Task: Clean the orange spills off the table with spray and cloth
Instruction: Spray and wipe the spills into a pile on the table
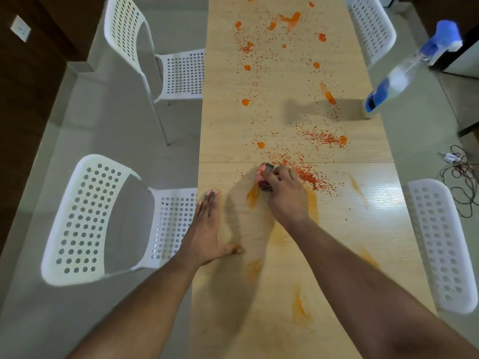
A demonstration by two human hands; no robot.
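A long light wooden table [272, 120] is scattered with orange blobs and orange grains [322, 137]; faint orange smears [252, 195] lie nearer me. My right hand [283, 193] grips a bunched pink and dark cloth [263, 181] and presses it on the table at the near edge of a patch of grains. My left hand [207, 229] rests flat on the table's left edge, fingers straight. A clear spray bottle with a blue head and blue label [404, 73] stands at the table's right edge, well beyond my right hand.
Two white perforated chairs [85, 221] [145, 55] stand on the left, two more [443, 242] [373, 29] on the right. Tangled cables [458, 172] lie on the grey floor at the right.
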